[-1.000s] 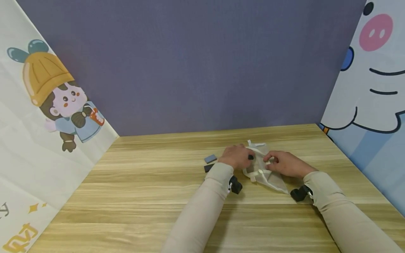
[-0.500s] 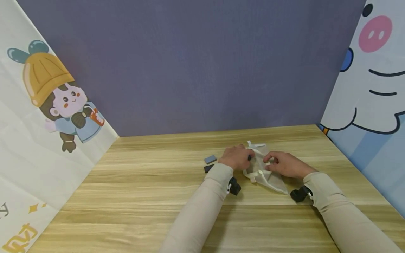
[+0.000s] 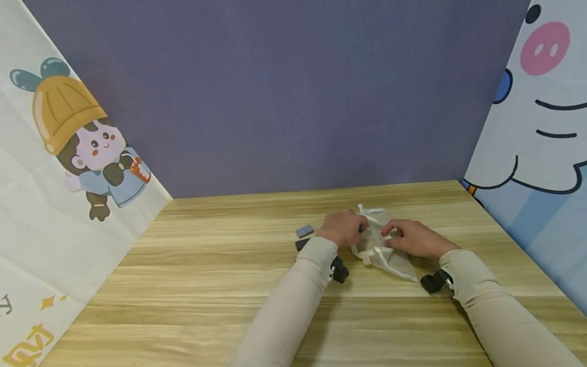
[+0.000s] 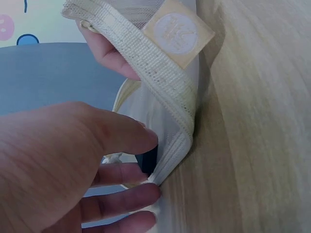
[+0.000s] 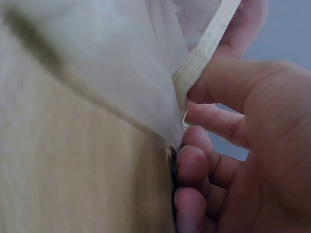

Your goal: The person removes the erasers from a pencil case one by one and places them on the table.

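A whitish mesh bag (image 3: 390, 261) with a woven edge band lies on the table, its mouth held apart. My left hand (image 3: 341, 227) pinches a small black block (image 4: 148, 158) between thumb and index finger, at the bag's mouth. A square tan label (image 4: 177, 31) shows near the band in the left wrist view. Across the bag, my right hand (image 3: 415, 237) holds the band (image 5: 206, 51) between thumb and fingers. How far the block reaches into the bag is hard to tell, since fingers cover much of it.
Left of my left hand lie a small grey block (image 3: 304, 231) and a black piece (image 3: 302, 244), which the left wrist partly covers. Behind the wooden table (image 3: 192, 285) rises a dark purple-grey panel (image 3: 293, 97). Cartoon-printed sheets flank both sides.
The black block in my left hand has tipped or slid slightly, and less of it shows past the fingers. My right hand and the bag stay nearly still.
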`<action>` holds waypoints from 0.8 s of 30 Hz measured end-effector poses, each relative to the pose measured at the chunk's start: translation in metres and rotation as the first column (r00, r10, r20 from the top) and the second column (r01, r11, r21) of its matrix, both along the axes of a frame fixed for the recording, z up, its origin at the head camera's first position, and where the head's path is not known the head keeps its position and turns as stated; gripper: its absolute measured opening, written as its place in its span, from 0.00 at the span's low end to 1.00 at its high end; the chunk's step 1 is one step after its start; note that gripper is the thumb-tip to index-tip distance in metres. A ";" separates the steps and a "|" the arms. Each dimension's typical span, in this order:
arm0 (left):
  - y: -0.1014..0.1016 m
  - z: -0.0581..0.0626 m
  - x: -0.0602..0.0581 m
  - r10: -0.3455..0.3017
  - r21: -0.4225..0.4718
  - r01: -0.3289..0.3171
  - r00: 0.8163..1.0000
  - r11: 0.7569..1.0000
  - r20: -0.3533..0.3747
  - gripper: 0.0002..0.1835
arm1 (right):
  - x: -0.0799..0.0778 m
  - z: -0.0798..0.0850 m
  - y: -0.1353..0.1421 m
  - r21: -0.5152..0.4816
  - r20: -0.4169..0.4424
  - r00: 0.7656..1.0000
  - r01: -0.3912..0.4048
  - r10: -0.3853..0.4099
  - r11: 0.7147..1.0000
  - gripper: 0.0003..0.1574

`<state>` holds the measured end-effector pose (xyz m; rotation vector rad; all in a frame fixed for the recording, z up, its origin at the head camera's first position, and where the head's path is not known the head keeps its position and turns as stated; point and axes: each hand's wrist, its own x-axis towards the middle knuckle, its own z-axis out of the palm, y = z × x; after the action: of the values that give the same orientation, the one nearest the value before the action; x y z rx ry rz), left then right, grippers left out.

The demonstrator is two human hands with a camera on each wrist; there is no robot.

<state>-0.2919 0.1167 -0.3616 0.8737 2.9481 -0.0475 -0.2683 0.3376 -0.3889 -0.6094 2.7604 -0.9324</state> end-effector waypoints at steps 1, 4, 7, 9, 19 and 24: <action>0.000 0.000 0.000 0.000 0.003 0.000 1.000 1.000 -0.003 0.15 | 0.000 0.000 0.000 0.000 0.001 1.000 0.004 -0.004 1.000 0.17; 0.000 -0.001 -0.001 -0.002 0.020 0.003 1.000 1.000 -0.018 0.14 | 0.000 0.000 -0.001 -0.002 -0.003 1.000 -0.002 0.002 1.000 0.17; 0.000 -0.003 -0.002 -0.003 0.044 0.004 1.000 0.999 -0.024 0.13 | 0.000 0.000 -0.002 -0.007 -0.006 1.000 -0.004 0.004 1.000 0.17; -0.001 -0.003 -0.003 -0.004 0.057 0.005 1.000 0.998 -0.021 0.12 | -0.001 0.000 -0.002 -0.007 -0.008 1.000 -0.002 0.002 1.000 0.17; -0.001 -0.004 -0.005 -0.018 0.080 0.019 1.000 0.997 -0.009 0.06 | -0.002 0.000 -0.001 0.005 -0.015 1.000 -0.002 0.002 1.000 0.17; 0.000 -0.004 -0.006 -0.044 0.049 0.045 0.998 0.998 -0.036 0.10 | 0.000 0.000 0.000 -0.011 -0.010 1.000 -0.007 0.007 1.000 0.18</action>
<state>-0.2978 0.1165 -0.3653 0.9547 2.9736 0.0083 -0.2686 0.3373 -0.3888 -0.6269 2.7621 -0.9465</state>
